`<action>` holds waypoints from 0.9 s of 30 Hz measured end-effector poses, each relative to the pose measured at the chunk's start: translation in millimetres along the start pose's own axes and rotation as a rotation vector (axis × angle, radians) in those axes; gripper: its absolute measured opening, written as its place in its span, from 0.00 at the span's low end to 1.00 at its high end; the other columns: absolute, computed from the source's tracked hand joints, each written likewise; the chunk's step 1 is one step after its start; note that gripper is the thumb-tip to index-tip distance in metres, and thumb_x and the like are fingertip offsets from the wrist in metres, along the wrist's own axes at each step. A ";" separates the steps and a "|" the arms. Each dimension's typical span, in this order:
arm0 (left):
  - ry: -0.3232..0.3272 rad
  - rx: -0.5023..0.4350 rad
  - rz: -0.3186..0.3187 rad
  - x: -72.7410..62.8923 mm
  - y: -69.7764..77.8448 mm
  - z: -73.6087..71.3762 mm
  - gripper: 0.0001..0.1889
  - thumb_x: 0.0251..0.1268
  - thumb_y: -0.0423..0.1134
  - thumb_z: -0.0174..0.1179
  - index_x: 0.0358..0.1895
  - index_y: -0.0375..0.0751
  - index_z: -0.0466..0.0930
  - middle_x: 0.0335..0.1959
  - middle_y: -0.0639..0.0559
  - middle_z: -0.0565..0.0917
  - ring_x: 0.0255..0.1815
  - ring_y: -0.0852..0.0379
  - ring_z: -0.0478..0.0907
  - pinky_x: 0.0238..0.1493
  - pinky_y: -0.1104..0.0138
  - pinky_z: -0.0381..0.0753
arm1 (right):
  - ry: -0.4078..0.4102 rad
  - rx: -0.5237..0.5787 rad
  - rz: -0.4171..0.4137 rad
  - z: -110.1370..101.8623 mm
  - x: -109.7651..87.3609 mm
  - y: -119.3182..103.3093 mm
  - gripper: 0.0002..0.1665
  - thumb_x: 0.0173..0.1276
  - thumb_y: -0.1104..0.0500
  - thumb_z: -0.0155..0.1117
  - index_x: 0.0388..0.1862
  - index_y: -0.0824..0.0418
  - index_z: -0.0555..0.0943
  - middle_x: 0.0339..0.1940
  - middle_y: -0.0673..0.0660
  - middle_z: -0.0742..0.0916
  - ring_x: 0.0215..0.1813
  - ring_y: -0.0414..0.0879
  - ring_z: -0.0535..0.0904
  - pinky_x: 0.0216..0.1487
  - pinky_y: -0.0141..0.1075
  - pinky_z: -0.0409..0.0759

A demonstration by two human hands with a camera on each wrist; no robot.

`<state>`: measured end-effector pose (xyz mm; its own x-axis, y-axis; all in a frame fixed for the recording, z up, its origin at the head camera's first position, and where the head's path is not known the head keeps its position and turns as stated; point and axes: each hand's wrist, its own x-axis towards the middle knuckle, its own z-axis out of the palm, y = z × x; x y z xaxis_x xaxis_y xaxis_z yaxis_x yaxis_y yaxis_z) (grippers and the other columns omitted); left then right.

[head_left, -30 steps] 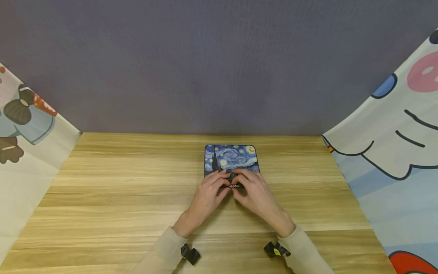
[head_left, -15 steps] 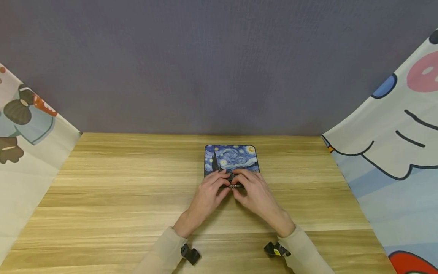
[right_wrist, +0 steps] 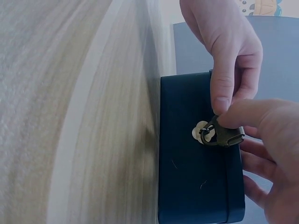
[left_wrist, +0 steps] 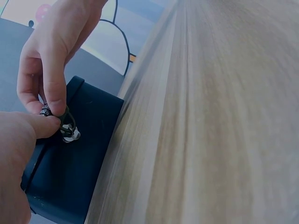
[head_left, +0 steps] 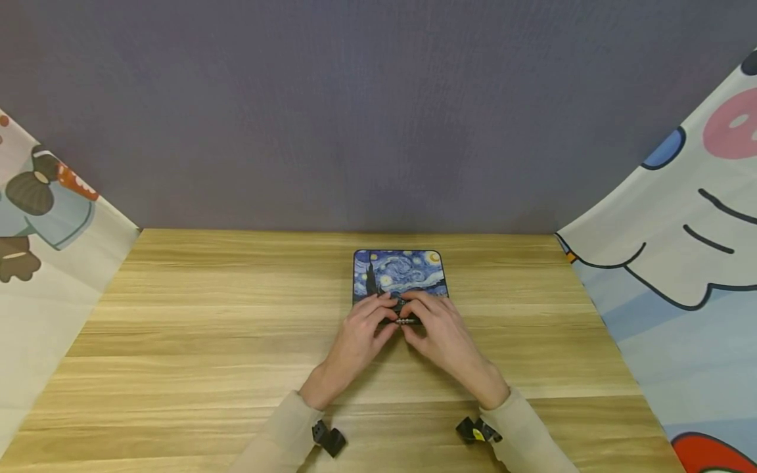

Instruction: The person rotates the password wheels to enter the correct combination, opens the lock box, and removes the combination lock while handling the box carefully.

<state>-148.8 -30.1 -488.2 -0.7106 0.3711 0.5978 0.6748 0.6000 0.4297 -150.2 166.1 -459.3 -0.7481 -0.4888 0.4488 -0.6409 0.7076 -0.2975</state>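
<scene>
A tin box (head_left: 399, 269) with a swirling blue night-sky painting on its lid sits on the table. Its dark front (right_wrist: 189, 168) carries a pale flower-shaped hasp plate (right_wrist: 198, 132). Through that hasp hangs a small bronze combination padlock (right_wrist: 230, 136), its number dials (left_wrist: 45, 110) visible in the left wrist view. My left hand (head_left: 362, 328) pinches one end of the padlock between thumb and fingers. From the other side my right hand (head_left: 442, 334) pinches it too, thumb on the padlock's face. Both hands' fingers partly cover the padlock and the lid's front edge.
The wooden table (head_left: 207, 341) runs back to a grey partition (head_left: 355, 118). Cartoon-printed curtains hang at the left (head_left: 77, 282) and right (head_left: 668, 315). Small black wrist cameras sit at both sleeves.
</scene>
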 end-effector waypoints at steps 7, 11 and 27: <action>0.008 0.008 0.010 0.1 0.2 -0.5 0.09 0.57 0.33 0.77 0.39 0.40 0.87 0.53 0.45 0.88 0.63 0.47 0.82 0.73 0.56 0.77 | -0.001 0.005 0.001 0.1 -0.1 -0.2 0.15 0.56 0.63 0.81 0.40 0.55 0.84 0.58 0.57 0.87 0.60 0.54 0.83 0.63 0.52 0.81; 0.002 0.009 0.008 -0.1 -0.2 -0.3 0.09 0.57 0.33 0.77 0.39 0.40 0.87 0.53 0.46 0.88 0.63 0.48 0.82 0.73 0.57 0.76 | 0.003 0.007 -0.004 0.2 -0.2 0.0 0.15 0.56 0.63 0.81 0.40 0.55 0.84 0.58 0.57 0.87 0.60 0.54 0.83 0.63 0.52 0.82; 0.009 0.008 0.013 -0.4 -0.2 0.0 0.09 0.57 0.33 0.77 0.39 0.40 0.87 0.53 0.46 0.89 0.63 0.47 0.83 0.73 0.56 0.77 | 0.000 0.003 -0.002 -0.3 0.2 -1.0 0.15 0.55 0.63 0.81 0.39 0.56 0.85 0.58 0.58 0.87 0.59 0.54 0.84 0.63 0.52 0.82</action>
<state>-148.6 -30.4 -488.5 -0.6999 0.3726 0.6093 0.6823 0.6011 0.4162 -149.6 165.5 -458.7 -0.7468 -0.4900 0.4497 -0.6428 0.7053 -0.2990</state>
